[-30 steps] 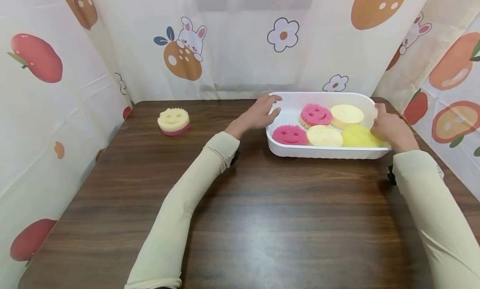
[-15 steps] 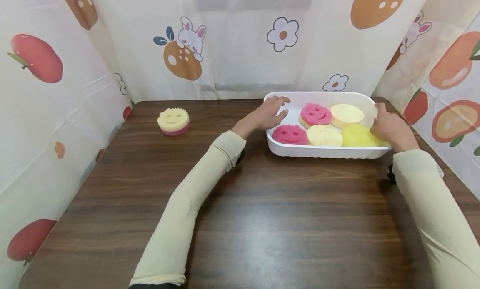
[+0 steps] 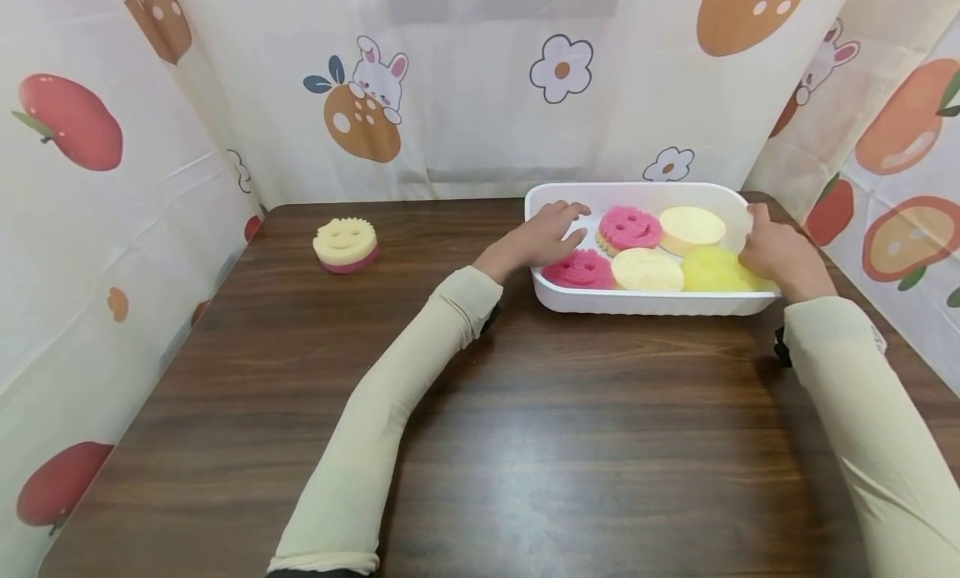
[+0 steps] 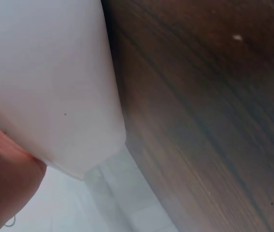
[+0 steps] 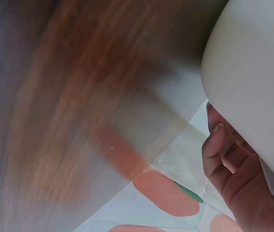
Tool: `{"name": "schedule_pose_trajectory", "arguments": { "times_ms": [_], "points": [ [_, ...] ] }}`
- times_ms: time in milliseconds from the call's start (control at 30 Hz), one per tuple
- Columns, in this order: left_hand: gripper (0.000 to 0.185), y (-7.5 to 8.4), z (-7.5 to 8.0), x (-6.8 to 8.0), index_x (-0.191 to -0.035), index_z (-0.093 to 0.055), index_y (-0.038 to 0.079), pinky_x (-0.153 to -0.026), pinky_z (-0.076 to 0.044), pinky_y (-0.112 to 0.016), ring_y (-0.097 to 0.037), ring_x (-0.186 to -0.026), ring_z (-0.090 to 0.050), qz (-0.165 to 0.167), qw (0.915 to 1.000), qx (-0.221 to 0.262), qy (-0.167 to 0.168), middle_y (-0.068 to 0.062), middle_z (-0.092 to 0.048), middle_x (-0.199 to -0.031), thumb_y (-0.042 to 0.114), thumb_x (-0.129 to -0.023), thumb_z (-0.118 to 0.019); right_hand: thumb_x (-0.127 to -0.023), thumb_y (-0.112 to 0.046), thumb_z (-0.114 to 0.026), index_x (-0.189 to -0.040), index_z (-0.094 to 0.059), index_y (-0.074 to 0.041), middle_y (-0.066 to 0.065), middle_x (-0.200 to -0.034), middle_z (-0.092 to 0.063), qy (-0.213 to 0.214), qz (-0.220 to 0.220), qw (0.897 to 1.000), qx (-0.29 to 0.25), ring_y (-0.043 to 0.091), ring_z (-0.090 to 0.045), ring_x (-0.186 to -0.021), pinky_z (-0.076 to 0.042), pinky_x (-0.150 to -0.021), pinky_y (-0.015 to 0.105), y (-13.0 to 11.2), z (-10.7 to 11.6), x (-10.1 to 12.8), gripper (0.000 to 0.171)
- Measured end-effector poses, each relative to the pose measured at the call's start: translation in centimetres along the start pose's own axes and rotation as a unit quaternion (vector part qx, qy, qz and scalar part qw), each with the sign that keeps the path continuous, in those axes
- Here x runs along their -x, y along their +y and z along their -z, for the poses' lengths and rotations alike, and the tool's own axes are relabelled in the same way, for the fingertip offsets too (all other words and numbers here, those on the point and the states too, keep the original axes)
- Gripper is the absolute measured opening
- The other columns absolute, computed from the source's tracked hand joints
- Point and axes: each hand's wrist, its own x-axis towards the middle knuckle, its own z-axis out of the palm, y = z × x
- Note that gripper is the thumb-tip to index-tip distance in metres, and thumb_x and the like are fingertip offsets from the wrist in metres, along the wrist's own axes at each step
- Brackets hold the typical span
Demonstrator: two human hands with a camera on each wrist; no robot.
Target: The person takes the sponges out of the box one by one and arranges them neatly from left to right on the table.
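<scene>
A white plastic tray (image 3: 652,303) sits on the table's far right part with several round sponges in it. My left hand (image 3: 546,236) reaches over the tray's left end, its fingers extended and slightly bent above a pink smiley-face sponge (image 3: 577,271); nothing is seen in it. My right hand (image 3: 783,257) grips the tray's right rim, fingers curled at the outer wall in the right wrist view. Also inside are a second pink smiley sponge (image 3: 628,227), two pale yellow sponges (image 3: 648,271) and a bright yellow one (image 3: 708,270), partly beside the right hand.
One smiley sponge (image 3: 345,245), pale yellow over pink, lies alone on the dark wooden table (image 3: 480,445) at the far left. Fruit-and-rabbit printed curtains (image 3: 480,103) enclose the back and both sides.
My left hand has shifted right and a little down, from the tray's left rim to over the front-left pink sponge. My right hand has stayed on the tray's right end; the tray barely moved.
</scene>
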Motion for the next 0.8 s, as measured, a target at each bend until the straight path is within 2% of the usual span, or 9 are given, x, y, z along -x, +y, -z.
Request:
{"name": "schedule_pose_trajectory", "arguments": {
  "times_ms": [333,433,667,800],
  "points": [
    [0.050,0.5,-0.7,-0.4,-0.151,-0.035,0.016,-0.114,-0.038,-0.034,-0.020,-0.135,-0.044,0.010,0.9994,-0.025,-0.022,-0.007,-0.048,-0.144,0.037,-0.106,-0.037,-0.098,-0.017,-0.037,-0.152,-0.005,0.006,0.046,-0.104,-0.052,0.000,0.008,1.000,0.001,0.052,-0.058,-0.085,-0.045,-0.070,0.061,0.0,-0.1,-0.2,0.067],
    [0.051,0.8,-0.8,-0.5,-0.152,-0.034,0.017,-0.113,-0.040,-0.035,-0.020,-0.136,-0.043,0.015,0.9987,-0.036,-0.034,-0.006,-0.047,-0.145,0.038,-0.106,-0.037,-0.098,-0.018,-0.036,-0.152,-0.005,0.005,0.045,-0.105,-0.052,-0.004,0.007,1.000,-0.002,0.052,-0.057,-0.086,-0.045,-0.070,0.061,-0.2,-0.2,-0.3,0.067],
    [0.051,1.3,-1.2,-0.9,-0.152,-0.035,0.017,-0.112,-0.041,-0.036,-0.020,-0.135,-0.044,0.020,0.9974,-0.058,-0.037,-0.005,-0.048,-0.145,0.039,-0.106,-0.037,-0.099,-0.018,-0.037,-0.152,-0.005,0.005,0.046,-0.107,-0.051,-0.007,-0.001,1.000,-0.002,0.051,-0.058,-0.086,-0.045,-0.070,0.059,-0.1,0.0,0.0,0.067],
    [0.051,1.6,-1.4,-1.1,-0.152,-0.035,0.019,-0.109,-0.043,-0.036,-0.019,-0.130,-0.047,0.024,0.9940,-0.094,-0.051,-0.004,-0.050,-0.141,0.042,-0.106,-0.035,-0.099,-0.020,-0.038,-0.153,-0.004,0.003,0.046,-0.111,-0.049,-0.009,-0.009,1.000,-0.005,0.049,-0.057,-0.085,-0.045,-0.069,0.057,-0.2,0.2,0.2,0.068]
  ]
}}
